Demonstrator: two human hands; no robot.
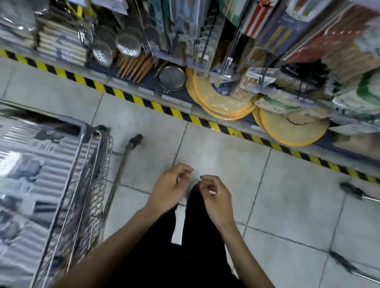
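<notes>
My left hand [170, 187] and my right hand [216, 198] hang side by side over the tiled floor, a small gap between them. The fingers of both are loosely curled and nothing shows in either hand. Below them are my dark trousers. A wire shopping cart [84, 180] stands to the left of my left hand, loaded with shiny wrapped packages [16, 174]. The whole view is blurred by motion.
A shop shelf [188, 97] with yellow-black hazard tape runs across the top, holding metal strainers [171, 78], wooden utensils [136, 65], round yellow-rimmed trays [293, 130] and hanging packets. The cart's handle bar [125, 161] juts toward me. Two metal handles [359, 195] poke in at right.
</notes>
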